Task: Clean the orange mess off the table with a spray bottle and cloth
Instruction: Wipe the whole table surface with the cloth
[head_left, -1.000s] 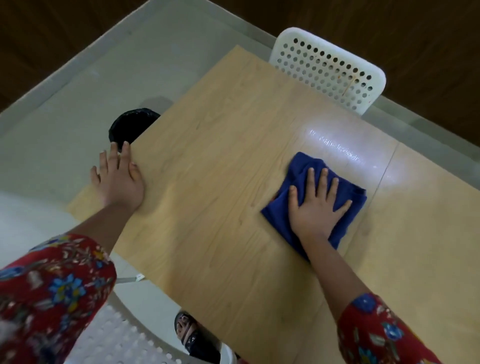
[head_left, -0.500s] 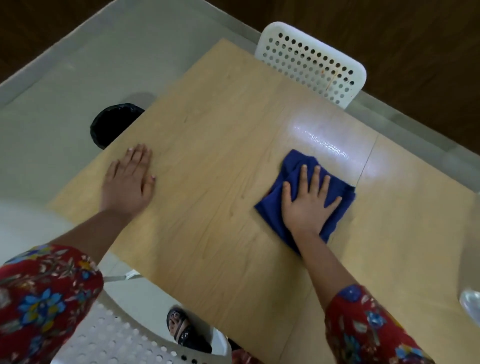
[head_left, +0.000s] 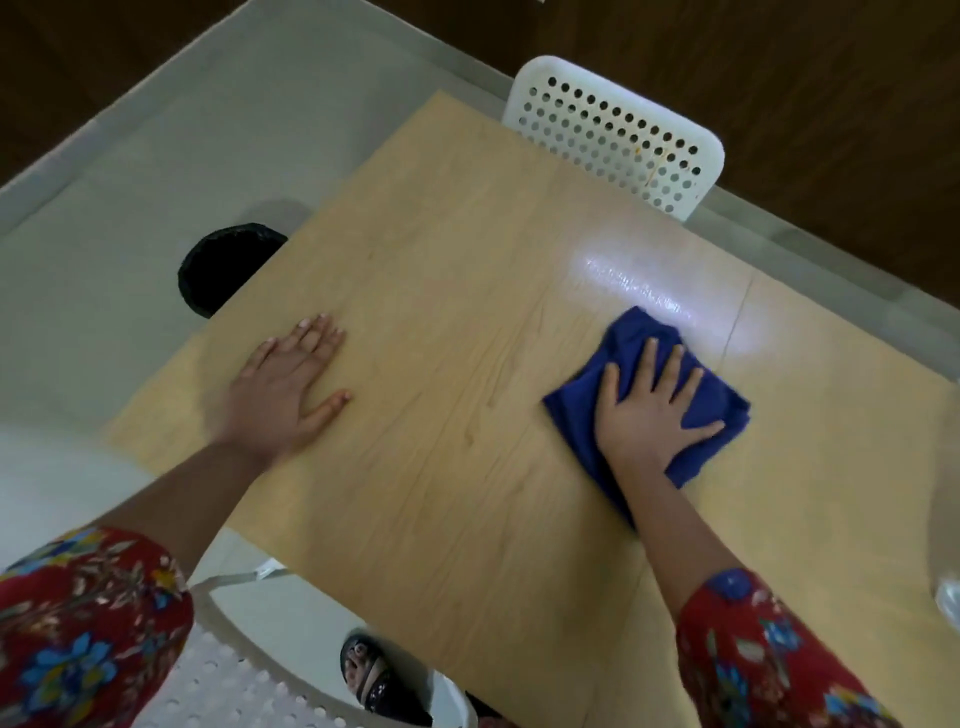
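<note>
A folded blue cloth (head_left: 711, 395) lies on the light wooden table (head_left: 467, 322), right of centre. My right hand (head_left: 649, 410) presses flat on the cloth with fingers spread. My left hand (head_left: 285, 384) rests flat on the bare table near its left edge, fingers straight. Just beyond the cloth a wet, shiny streak (head_left: 639, 291) catches the light. No orange mess shows on the wood. A clear, blurred object (head_left: 948, 519) at the right edge may be the spray bottle.
A white perforated chair (head_left: 613, 135) stands at the table's far side. Another white chair (head_left: 223, 680) is below me at the near side, with a sandalled foot (head_left: 363, 670) beside it. A black bin (head_left: 223, 265) sits on the floor left of the table.
My left hand has slid from the table's left edge inward across the wood. My right hand stays pressed on the cloth with little shift. The view has swung a bit.
</note>
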